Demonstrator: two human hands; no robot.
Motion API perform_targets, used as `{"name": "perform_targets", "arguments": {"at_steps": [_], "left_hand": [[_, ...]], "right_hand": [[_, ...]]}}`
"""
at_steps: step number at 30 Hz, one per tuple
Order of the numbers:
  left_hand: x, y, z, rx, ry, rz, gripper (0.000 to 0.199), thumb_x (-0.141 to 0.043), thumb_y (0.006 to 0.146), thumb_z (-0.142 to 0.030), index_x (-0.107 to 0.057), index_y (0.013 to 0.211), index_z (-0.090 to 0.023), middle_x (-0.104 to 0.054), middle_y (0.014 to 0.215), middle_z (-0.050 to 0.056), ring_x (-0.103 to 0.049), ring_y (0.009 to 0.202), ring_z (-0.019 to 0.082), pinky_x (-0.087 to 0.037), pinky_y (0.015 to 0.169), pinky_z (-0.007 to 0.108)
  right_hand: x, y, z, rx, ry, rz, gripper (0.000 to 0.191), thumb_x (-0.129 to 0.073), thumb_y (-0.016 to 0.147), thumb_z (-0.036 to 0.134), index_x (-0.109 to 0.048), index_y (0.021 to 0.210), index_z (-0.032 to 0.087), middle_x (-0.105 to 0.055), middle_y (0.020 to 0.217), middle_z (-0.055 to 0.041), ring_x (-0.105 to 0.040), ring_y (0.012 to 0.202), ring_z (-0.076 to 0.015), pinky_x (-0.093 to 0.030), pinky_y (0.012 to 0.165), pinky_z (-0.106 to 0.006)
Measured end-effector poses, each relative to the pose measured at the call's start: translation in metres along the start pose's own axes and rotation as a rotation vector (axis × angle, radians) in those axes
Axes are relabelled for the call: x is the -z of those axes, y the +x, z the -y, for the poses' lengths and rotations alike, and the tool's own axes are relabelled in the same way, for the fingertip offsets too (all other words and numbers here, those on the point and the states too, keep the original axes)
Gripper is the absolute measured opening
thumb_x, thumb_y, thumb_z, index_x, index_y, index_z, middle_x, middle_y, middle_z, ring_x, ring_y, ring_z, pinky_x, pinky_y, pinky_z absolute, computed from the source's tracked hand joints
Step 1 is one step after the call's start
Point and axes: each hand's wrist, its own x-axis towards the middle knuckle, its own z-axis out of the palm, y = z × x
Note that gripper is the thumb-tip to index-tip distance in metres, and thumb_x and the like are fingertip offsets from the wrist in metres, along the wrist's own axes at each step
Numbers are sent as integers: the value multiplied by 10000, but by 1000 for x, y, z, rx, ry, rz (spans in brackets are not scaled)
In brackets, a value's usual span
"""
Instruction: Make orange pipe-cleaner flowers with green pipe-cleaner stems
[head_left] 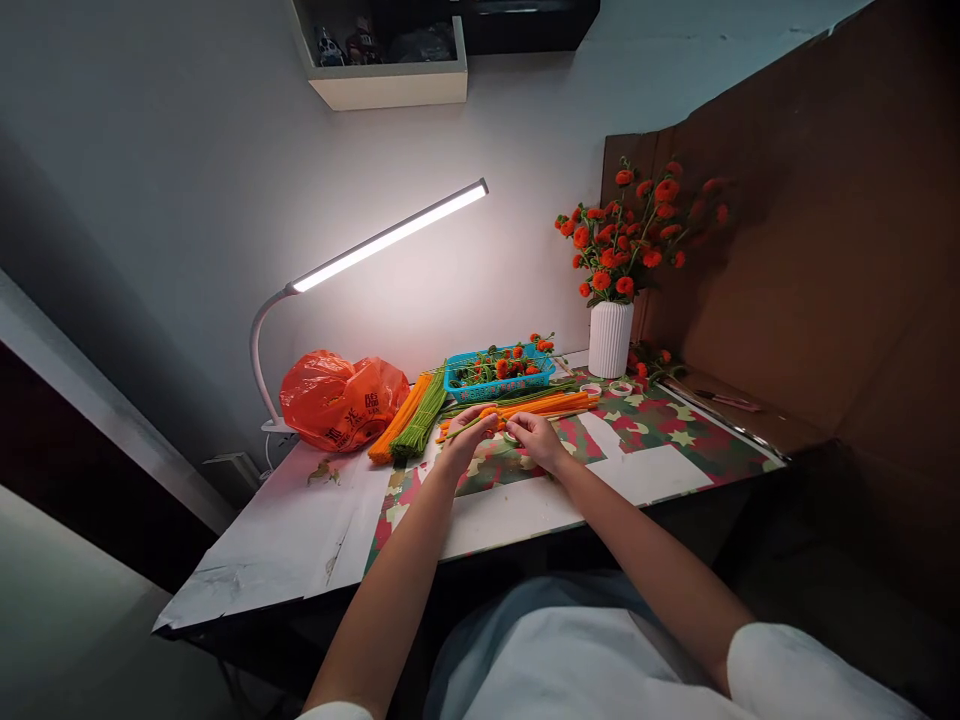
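Observation:
My left hand (466,440) is closed around a thin green fuzzy stem (463,428), which looks like a pipe cleaner. A small orange fuzzy piece (489,412) shows at its fingertips. Close on the right, my right hand (537,441) is pinched, its fingertips by the same work; a bit of green shows there, but the exact grip is too small to make out. Just behind both hands lie loose orange pipe cleaners (555,403). Farther left, an orange bundle (401,420) rests against a green bundle (421,418).
A blue basket (459,390) holds orange flowers and green stems. Behind it, right, stands a white ribbed vase (610,340) of orange flowers (601,280). An orange plastic bag (337,400) sits left, beneath a lit lamp (390,237). Tape rolls (621,388) and tweezers-like tool (727,400) lie right.

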Motion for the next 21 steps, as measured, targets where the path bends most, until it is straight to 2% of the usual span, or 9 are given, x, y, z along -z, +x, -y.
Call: {"name": "perform_targets", "arguments": {"at_steps": [5,21], "left_hand": [[-1,-3,-2,-1,39,28,365,-829,572,-299,-724,883,-139,-704,778,57,-623,647,134,-483,654,256],[-3,-6,-5,-13,118,92,337,-823,566,-326,-729,837,-149,-705,822,71,-593,623,125,-480,626,247]], "right_hand": [[1,0,0,23,-39,15,276,-537,719,442,-532,628,182,-486,609,12,-414,593,-126,-337,575,-260],[1,-2,0,21,-65,19,244,-530,721,410,-558,629,185,-498,595,13,-420,573,-127,-338,559,-257]]}}
